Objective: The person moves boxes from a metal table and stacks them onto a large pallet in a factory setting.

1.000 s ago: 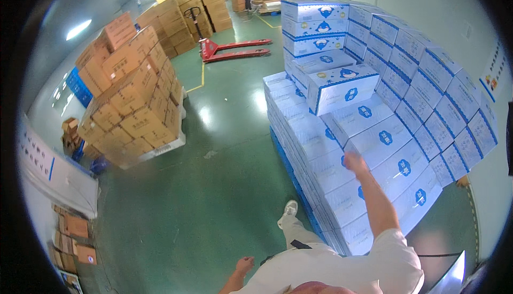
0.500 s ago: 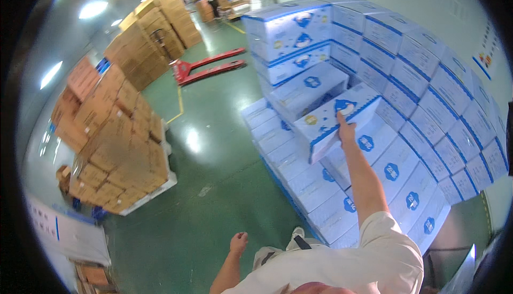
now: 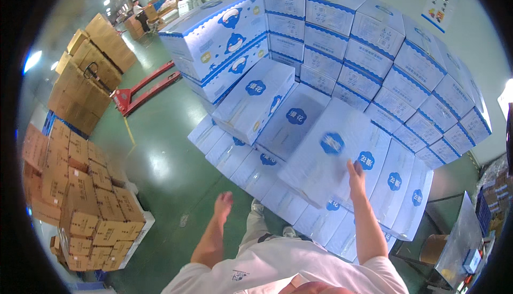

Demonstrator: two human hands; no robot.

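My right hand (image 3: 356,177) is at the right edge of a white carton (image 3: 315,168) with a blue badge on top, its fingers against that side. The carton is blurred and sits askew on a layer of like cartons. To its left are another white carton (image 3: 294,116) and a higher-standing carton (image 3: 254,101) with blue pictures on its end. My left hand (image 3: 223,206) hangs over the green floor, left of the stack. It holds nothing; its fingers are loosely bent and a little blurred.
A wall of stacked white-and-blue cartons (image 3: 368,53) curves round the far and right sides. Brown cartons on a pallet (image 3: 96,203) stand at left. Beyond are a red pallet jack (image 3: 141,91), more brown cartons (image 3: 88,80) and a person (image 3: 140,15). A metal table (image 3: 454,246) is at right.
The carton at my right hand has come down from a tilted position to lie nearly flat, nearer me. My left hand has risen forward. The view has swung right.
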